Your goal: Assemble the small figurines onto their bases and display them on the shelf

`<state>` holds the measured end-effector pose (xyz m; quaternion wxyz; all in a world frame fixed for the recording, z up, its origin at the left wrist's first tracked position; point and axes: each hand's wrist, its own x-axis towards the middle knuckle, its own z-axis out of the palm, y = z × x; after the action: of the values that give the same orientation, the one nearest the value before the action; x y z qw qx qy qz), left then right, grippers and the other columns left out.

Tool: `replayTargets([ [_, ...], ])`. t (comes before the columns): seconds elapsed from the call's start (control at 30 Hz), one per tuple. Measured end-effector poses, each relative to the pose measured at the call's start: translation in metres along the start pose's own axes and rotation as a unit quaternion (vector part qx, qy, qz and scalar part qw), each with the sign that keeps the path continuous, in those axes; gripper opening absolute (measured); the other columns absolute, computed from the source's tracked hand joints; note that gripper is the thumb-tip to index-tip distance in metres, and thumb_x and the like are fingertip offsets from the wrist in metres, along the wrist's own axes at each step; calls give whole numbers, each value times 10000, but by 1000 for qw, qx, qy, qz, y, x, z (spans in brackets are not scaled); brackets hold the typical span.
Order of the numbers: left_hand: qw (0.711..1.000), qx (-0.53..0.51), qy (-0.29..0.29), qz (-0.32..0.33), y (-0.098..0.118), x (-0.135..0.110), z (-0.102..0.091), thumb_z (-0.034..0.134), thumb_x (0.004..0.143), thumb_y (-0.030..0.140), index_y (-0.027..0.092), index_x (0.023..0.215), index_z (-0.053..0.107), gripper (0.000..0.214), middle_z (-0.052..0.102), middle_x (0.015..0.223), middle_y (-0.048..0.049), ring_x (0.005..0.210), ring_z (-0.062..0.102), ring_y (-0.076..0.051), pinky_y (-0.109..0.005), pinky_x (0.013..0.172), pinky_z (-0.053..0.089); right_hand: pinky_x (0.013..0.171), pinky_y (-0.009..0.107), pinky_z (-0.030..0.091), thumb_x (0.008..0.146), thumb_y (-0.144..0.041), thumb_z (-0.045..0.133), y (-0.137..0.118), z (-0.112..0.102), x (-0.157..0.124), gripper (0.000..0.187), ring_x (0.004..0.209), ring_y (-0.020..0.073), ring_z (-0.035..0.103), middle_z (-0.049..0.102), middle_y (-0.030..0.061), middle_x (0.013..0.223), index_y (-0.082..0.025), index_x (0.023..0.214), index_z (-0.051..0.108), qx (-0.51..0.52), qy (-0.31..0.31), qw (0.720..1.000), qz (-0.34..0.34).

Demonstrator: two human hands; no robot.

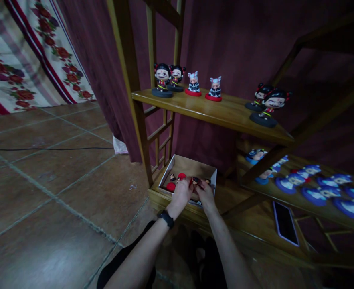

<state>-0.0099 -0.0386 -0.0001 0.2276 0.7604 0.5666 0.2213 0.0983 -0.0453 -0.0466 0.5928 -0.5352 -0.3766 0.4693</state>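
Note:
Both my hands are inside a shallow white-edged cardboard box [214, 176] on the lowest shelf. A small dark-haired figurine [195, 181] is between them, its lower part covered by my fingers. My right hand [205, 192] closes on its right side. Against the left of it, my left hand [182, 192] is curled, a dark band on its wrist; what its fingertips grip is partly hidden. Beside my left hand in the box lie a small figurine [172, 177], a red disc base [170, 187] and another red disc [182, 176].
Above the box, a wooden shelf [213, 112] carries several figurines, among them a dark-haired one [162, 78] and a pale one on red [215, 87]. To the right, blue-based figurines [289, 182] stand on a shelf above a phone [285, 222]. A wooden post [140, 132] rises left of the box.

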Motion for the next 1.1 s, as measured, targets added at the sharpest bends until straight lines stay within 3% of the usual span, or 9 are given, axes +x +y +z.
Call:
replayTargets([
  [0.17,997,68,-6,30,4,-7,2,368,849,215,145,1035,523,252,603,944,-123,839,592,-182,-260,720,436,732,315,506,570,-236,622,-3,-1,-3,289,821,171,606,666,5,872,-210,857,602,57,1,997,43],
  [0.33,985,146,-22,89,7,-10,0,384,807,102,105,1118,462,320,572,980,-154,828,590,-196,-285,702,451,709,296,503,522,-184,651,-5,-2,-7,381,813,162,602,659,1,876,-231,898,606,87,25,994,64],
  [0.53,969,187,10,160,7,-13,2,396,760,20,62,1180,402,422,530,1034,-175,930,553,-219,-306,763,450,681,283,497,506,-203,673,-6,-2,-9,438,782,155,599,655,5,895,-236,939,608,96,18,992,76],
  [0.83,965,211,-13,153,13,-15,1,377,787,42,48,1183,414,398,522,1028,-192,916,544,-235,-308,687,466,697,268,488,503,-199,668,-1,-1,-8,447,798,154,604,664,-16,865,-239,944,611,79,36,993,86],
  [1.1,978,152,-6,140,6,-14,5,397,785,56,88,1140,451,361,549,1014,-171,932,550,-225,-318,753,447,661,278,509,517,-178,636,1,-2,-9,423,781,170,621,676,-15,847,-245,935,622,88,33,990,103],
])
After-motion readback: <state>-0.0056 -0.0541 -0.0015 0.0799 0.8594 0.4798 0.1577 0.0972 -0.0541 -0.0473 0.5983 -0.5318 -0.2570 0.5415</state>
